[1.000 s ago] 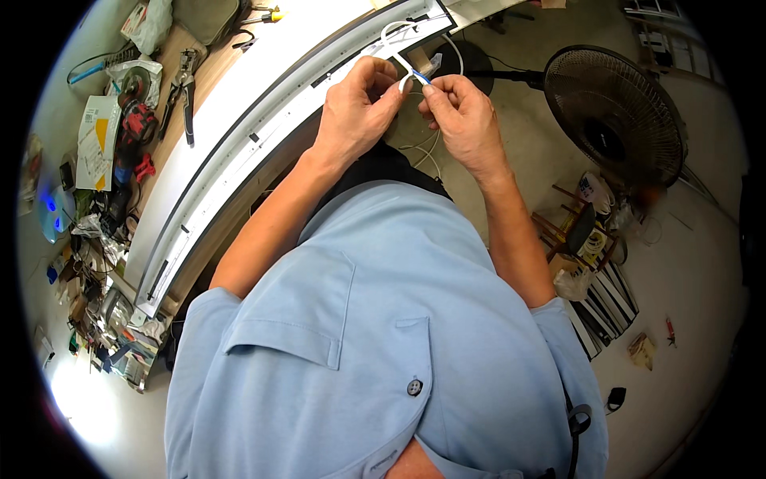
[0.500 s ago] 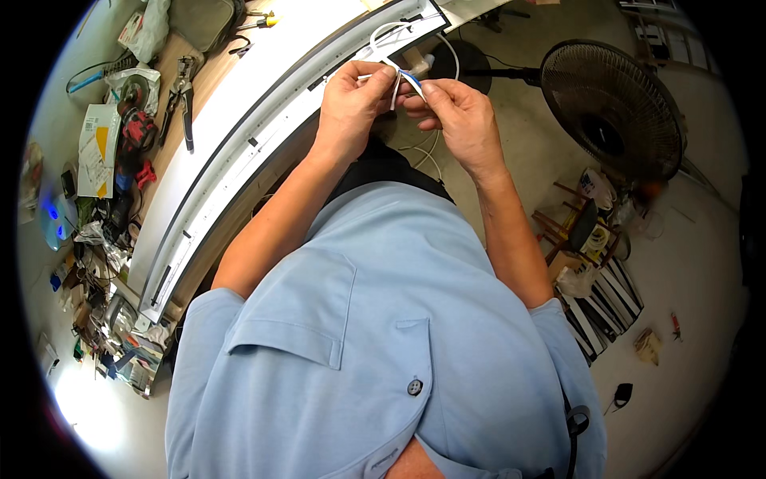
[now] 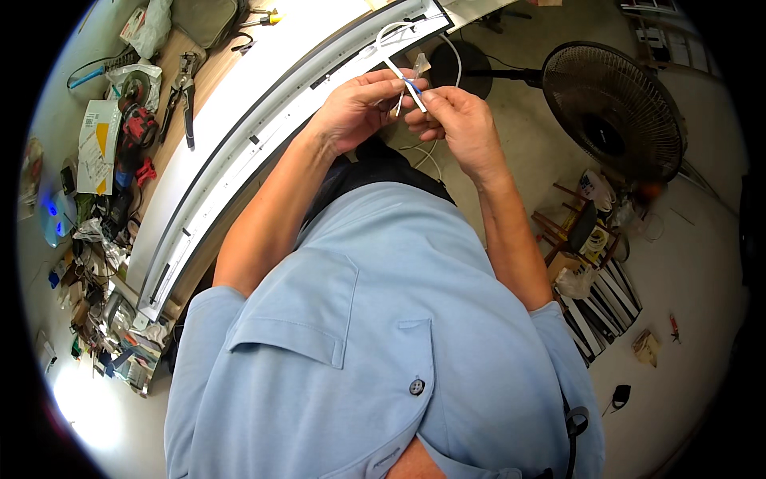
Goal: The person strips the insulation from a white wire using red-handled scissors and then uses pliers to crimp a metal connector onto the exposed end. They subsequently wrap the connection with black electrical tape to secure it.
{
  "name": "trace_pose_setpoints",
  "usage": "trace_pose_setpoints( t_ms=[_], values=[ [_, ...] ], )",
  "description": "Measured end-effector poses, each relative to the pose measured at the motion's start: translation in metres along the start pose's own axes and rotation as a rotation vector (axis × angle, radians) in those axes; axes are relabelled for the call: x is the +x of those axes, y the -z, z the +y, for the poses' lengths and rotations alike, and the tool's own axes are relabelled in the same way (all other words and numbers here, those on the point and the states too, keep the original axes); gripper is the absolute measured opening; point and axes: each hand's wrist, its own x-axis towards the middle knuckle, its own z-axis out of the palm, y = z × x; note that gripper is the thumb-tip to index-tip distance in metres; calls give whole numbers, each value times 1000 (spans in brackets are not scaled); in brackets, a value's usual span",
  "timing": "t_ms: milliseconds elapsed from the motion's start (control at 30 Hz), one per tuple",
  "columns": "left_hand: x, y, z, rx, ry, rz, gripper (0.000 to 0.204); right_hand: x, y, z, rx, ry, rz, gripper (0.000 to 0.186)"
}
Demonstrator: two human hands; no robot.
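Observation:
Close together beyond my lap, both hands work at the end of a white cable (image 3: pixel 392 67). My left hand (image 3: pixel 357 112) is closed, thumb and fingers pinching the cable near its stripped end. A thin blue wire (image 3: pixel 412 85) crosses the white strands there. My right hand (image 3: pixel 461 121) pinches the wire ends between thumb and forefinger, the other fingers curled. Just behind the hands the cable loops over the corner of a long white frame with a black edge (image 3: pixel 254 140). Exactly which strands each fingertip holds is too small to tell.
A black standing fan (image 3: pixel 610 112) is to the right. Wire strippers (image 3: pixel 188 104), a red grinder (image 3: pixel 139 128) and a white box (image 3: pixel 98 148) lie on the wooden bench at left. A wooden rack (image 3: pixel 570 219) and dark-and-white strips (image 3: pixel 602 307) stand on the floor at right.
My left hand has shifted a little right and down, its fingers lying flatter along the cable. The cable end now slants straight between my hands, and the blue wire lies across it.

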Motion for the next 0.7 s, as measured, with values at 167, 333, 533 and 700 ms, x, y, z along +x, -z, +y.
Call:
trace_pose_setpoints(
  t_ms=[167, 333, 533, 700],
  values=[
    [4, 7, -4, 40, -3, 6, 26, -2, 4, -5, -4, -72, -31, 30],
    [4, -1, -1, 213, -35, 92, 25, 2, 7, 0, -258, 17, 90, 29],
    [1, -22, -9, 616, -193, 294, 27, 4, -5, -5, -207, 21, 63, 29],
    [3, -4, -3, 146, -51, -16, 33, 5, 0, -6, -81, 7, 40, 28]
  ],
)
